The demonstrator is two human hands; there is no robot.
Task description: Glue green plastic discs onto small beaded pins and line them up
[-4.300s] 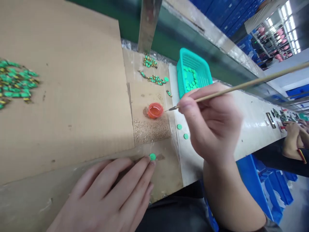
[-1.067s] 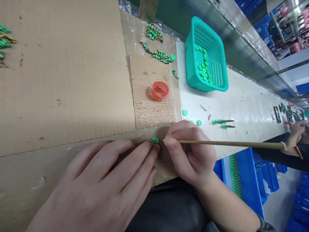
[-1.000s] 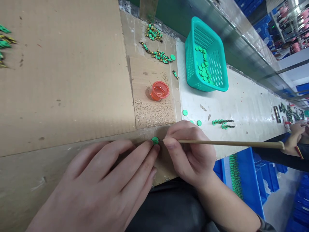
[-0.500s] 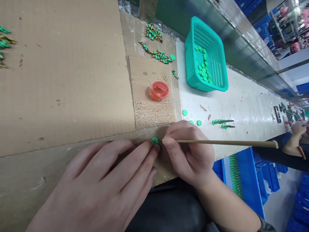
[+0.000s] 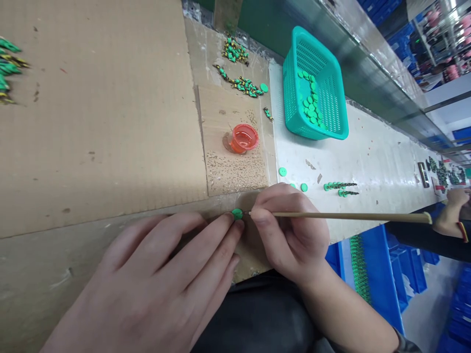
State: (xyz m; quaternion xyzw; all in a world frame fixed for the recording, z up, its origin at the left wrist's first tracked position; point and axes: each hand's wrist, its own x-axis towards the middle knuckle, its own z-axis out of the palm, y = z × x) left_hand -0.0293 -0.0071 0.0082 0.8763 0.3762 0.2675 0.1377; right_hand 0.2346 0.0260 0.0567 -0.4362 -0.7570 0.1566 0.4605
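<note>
Between the fingertips of my left hand (image 5: 172, 274) is a small round green disc (image 5: 237, 214), held near the table's front edge. My right hand (image 5: 289, 230) pinches a thin wooden stick (image 5: 353, 215) close to its left end. The stick's fine tip touches or nearly touches the disc; I cannot tell which. Beyond my hands, a small red cup (image 5: 245, 138) with clear liquid stands on a cardboard piece (image 5: 215, 117) spotted with drops. A few more green discs (image 5: 303, 187) lie just past my right hand.
A teal basket (image 5: 290, 98) holding green discs stands at the back. Small green, black and yellow pieces (image 5: 246, 87) lie in piles behind the cup. Green discs with dark stems (image 5: 340, 186) rest to the right. Blue bins (image 5: 382, 274) sit below the table. Another person's arm (image 5: 451, 220) is at far right.
My right hand and the stick have shifted slightly to the right, so more of the tip shows beside the disc. My left hand keeps its hold on the disc.
</note>
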